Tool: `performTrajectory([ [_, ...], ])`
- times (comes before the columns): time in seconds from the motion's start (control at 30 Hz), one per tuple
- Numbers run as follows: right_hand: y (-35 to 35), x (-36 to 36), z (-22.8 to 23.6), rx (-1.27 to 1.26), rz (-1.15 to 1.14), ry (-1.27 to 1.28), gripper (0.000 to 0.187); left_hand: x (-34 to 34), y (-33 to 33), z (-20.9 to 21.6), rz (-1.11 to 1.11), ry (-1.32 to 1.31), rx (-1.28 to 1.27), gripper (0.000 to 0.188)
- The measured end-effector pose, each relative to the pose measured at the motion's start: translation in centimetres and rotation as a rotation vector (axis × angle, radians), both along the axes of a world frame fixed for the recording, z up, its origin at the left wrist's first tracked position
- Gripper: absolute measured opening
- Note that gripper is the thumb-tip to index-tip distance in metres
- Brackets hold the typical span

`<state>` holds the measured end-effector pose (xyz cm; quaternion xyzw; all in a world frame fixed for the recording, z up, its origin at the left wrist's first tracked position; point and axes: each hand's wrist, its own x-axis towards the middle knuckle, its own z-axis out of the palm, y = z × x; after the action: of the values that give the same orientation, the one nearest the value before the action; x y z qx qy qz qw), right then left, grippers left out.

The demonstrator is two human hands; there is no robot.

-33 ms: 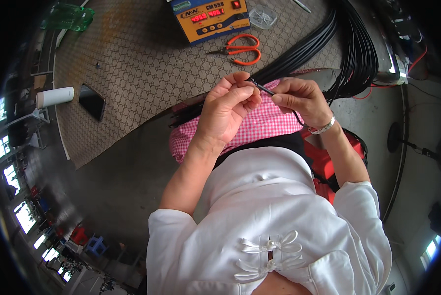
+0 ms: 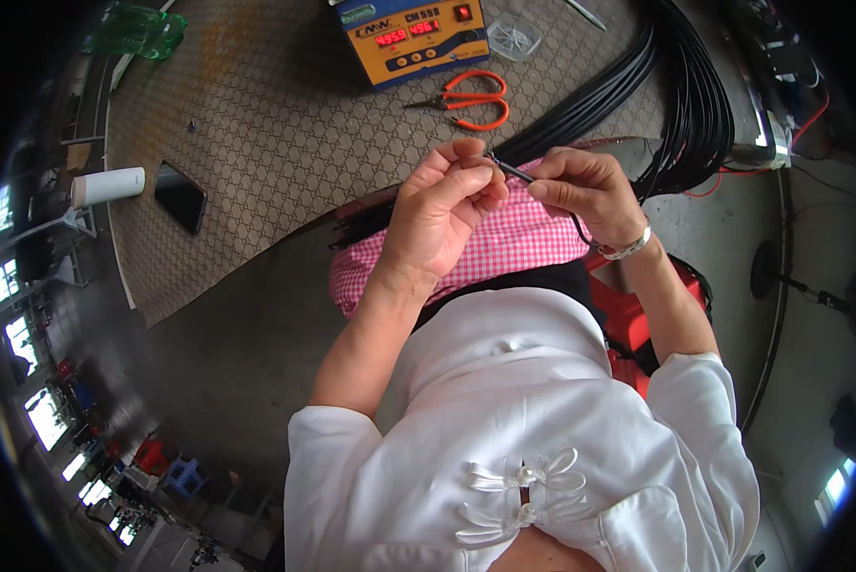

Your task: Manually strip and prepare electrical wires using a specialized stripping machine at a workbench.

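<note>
My left hand [image 2: 442, 214] and my right hand [image 2: 585, 191] meet just above my lap, in front of the table edge. Both pinch the end of a thin black cable [image 2: 515, 172] between fingertips and thumbs. The cable curls down past my right wrist, which wears a silver bracelet [image 2: 628, 248]. Under my hands a pink checked cloth [image 2: 514, 250] lies across my lap. A thick bundle of black cables [image 2: 676, 95] runs from the table's right side toward my hands.
On the patterned table cover [image 2: 256, 124] lie orange-handled scissors [image 2: 471, 100], an orange and blue box with red number displays [image 2: 413, 38], a clear small dish [image 2: 514, 38], a dark phone [image 2: 180, 195] and a white cylinder [image 2: 108, 186]. A red seat [image 2: 638, 315] shows beneath me.
</note>
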<state>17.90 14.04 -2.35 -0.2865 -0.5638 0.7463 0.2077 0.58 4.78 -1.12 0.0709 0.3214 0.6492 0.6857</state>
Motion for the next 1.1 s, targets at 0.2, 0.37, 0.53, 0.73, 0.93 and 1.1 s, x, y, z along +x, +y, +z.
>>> performTrajectory([
  [0.2, 2.6, -2.8, 2.8, 0.196, -0.016, -0.029, 0.007, -1.7, 1.5, 1.0, 0.122, 0.049, 0.04, 0.017],
  [0.37, 6.0, -6.1, 5.7, 0.377, -0.062, -0.122, 0.009, -3.2, 1.6, 0.8, 0.235, 0.138, -0.049, 0.015],
  [0.53, 10.9, -10.0, 6.4, 0.735, -0.17, -0.293, 0.013, -4.3, 0.8, -1.8, 0.234, 0.124, -0.143, 0.013],
  [0.73, 16.3, -14.5, 6.2, 1.097, -0.265, -0.428, 0.014, -5.4, 0.3, -3.5, 0.242, 0.097, -0.186, 0.012],
  [0.93, 18.7, -17.4, 5.3, 1.389, -0.222, -0.524, 0.011, -5.8, 0.1, -4.4, 0.245, 0.085, -0.233, 0.011],
  [1.1, 19.0, -18.3, 5.6, 1.331, -0.152, -0.684, 0.013, -6.0, 0.0, -5.0, 0.25, 0.083, -0.238, 0.011],
])
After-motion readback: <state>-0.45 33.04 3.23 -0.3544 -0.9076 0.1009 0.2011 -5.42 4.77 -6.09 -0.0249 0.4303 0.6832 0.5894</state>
